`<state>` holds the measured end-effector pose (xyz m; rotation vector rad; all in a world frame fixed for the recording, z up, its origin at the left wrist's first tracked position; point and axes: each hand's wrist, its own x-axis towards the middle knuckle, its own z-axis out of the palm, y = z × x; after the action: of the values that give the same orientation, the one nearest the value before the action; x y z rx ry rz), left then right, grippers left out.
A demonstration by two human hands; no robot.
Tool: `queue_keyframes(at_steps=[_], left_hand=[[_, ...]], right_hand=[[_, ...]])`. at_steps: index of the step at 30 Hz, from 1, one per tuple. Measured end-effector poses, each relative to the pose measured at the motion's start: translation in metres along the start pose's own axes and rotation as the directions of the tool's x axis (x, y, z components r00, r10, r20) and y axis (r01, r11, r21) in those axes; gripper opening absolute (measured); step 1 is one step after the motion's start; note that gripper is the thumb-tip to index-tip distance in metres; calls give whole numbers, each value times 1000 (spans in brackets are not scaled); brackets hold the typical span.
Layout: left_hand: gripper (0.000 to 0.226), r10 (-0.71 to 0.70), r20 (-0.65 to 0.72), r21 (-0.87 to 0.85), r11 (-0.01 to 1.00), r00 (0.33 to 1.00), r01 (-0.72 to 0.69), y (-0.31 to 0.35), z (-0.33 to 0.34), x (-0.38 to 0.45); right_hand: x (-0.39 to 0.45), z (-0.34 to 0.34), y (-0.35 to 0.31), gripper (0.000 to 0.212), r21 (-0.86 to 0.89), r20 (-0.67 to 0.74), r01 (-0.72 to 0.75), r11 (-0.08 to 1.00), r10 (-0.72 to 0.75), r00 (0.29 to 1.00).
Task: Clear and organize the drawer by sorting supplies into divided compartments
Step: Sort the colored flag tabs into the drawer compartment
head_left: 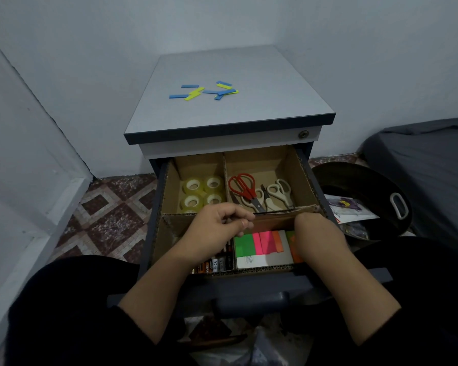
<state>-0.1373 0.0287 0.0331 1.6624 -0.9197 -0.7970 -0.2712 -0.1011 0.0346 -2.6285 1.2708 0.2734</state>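
Where fingers show, left hand [217, 228] loosely curled above batteries [214, 265]; right hand [318, 233] fingers hidden

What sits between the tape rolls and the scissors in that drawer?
In the head view, an upright cardboard divider separates the tape rolls from the scissors; they lie in neighbouring back compartments.

Domestic room, corner of a home: plain grey walls [90, 48]; patterned red-and-white floor tiles [111, 215]; bed with dark cover [421, 159] at right; small lockable drawer cabinet [228, 101]; black basket [368, 191] on the floor
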Motion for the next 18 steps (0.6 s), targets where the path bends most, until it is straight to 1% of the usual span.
queue_keyframes(at_steps=[5, 13, 16, 18], left_hand=[[20, 1, -2, -3, 1000, 1000, -1, -1, 0, 1], [21, 4, 6, -2, 1000, 1000, -4, 1, 0, 1], [22, -1, 4, -1, 1000, 1000, 1, 1, 0, 1], [21, -4, 4, 12, 1000, 1000, 4, 1, -1, 1]], right_hand=[[1, 2, -1, 16, -3, -12, -6, 1000, 6, 1000], [1, 1, 1, 13, 15, -1, -8, 1000, 8, 1000], [5, -1, 3, 10, 67, -16, -36, 997, 37, 999], [11, 0, 5, 14, 131, 6, -57, 990, 56, 998]])
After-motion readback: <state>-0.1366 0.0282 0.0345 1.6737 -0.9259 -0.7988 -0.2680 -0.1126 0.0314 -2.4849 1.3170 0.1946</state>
